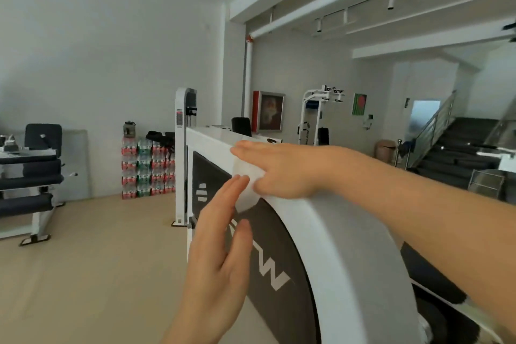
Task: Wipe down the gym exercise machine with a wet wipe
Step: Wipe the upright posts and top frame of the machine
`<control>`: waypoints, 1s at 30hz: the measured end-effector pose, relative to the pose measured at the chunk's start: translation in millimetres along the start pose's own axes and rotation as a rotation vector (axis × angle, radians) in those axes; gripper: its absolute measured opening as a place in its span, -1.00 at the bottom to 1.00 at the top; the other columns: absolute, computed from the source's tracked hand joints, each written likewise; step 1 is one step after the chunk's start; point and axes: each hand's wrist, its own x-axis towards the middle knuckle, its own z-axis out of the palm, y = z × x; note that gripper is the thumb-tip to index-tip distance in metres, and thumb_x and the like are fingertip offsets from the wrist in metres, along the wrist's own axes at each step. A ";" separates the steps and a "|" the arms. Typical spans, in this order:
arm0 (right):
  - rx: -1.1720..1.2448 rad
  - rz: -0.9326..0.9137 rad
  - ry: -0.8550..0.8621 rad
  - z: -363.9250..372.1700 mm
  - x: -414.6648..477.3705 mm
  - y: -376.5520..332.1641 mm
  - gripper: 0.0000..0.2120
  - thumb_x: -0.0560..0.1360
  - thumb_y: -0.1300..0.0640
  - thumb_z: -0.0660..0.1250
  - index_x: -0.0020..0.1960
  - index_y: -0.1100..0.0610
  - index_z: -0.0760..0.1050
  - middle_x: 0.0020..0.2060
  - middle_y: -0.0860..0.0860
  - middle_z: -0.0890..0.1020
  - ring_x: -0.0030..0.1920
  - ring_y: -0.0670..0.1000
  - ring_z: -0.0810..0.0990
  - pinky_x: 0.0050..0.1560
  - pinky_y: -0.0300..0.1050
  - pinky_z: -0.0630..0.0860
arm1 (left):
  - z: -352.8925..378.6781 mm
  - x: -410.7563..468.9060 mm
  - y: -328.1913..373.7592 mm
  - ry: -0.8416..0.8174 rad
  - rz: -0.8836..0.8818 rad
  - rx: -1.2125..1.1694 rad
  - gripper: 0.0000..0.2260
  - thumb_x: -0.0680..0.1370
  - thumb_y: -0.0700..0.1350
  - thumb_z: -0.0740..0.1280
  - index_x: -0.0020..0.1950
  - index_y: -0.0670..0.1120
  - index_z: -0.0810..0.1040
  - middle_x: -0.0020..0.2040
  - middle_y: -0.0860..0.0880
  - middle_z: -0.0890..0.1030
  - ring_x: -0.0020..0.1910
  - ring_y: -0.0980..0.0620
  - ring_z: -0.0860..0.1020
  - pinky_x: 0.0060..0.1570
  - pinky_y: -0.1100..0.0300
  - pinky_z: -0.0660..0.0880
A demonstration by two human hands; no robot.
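The gym machine (349,240) fills the lower right: a curved white frame around a dark panel with white lettering. A white wet wipe (247,187) is draped over the frame's top edge and hangs down onto the dark panel. My right hand (282,170) lies flat on top of the wipe, fingers straight and pointing left, pressing it against the frame. My left hand (220,248) is raised beside the dark panel with straight fingers, its fingertips touching the hanging edge of the wipe.
A white upright post (181,153) stands just behind the machine. Stacked cases of bottles (148,167) line the wall at left. A padded bench (30,176) sits at far left. Another white machine (312,117) and a staircase (452,148) are at the back right.
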 end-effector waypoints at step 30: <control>0.822 0.400 1.190 205.1 -138.5 -26.0 -0.51 0.67 0.00 -0.03 0.58 -0.10 -0.02 0.56 -0.12 0.16 0.56 -0.06 0.10 0.54 0.18 0.04 | 45.8 -33.5 42.7 -0.641 1.015 0.760 -0.74 0.53 -0.13 0.25 0.13 -0.11 0.67 0.16 -0.06 0.65 0.23 -0.11 0.57 0.38 -0.24 0.25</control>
